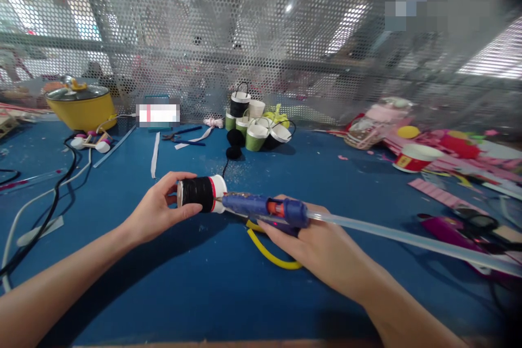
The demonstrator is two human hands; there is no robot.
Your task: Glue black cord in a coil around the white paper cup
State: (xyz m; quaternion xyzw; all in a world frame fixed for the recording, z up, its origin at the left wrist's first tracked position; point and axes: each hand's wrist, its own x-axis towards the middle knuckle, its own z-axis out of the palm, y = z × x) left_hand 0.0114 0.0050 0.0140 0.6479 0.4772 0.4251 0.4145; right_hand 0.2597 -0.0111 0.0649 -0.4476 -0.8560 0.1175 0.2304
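My left hand (157, 211) grips a small paper cup (201, 193) lying on its side, wrapped in black with white rims. My right hand (314, 242) is closed round a blue glue gun (265, 206) whose nozzle touches the cup's rim. A clear glue stick (408, 239) juts out of the gun's back toward the right. A yellow cord (271, 255) loops under my right hand. Both hands hover just above the blue table (204, 293).
A cluster of green, black and white paper cups (255, 122) with handles stands at the back centre. A yellow pot (81, 103) sits back left, cables (53, 201) run along the left, and pink craft scraps and a red cup (414, 157) crowd the right. A perforated metal screen (261, 38) closes the far side.
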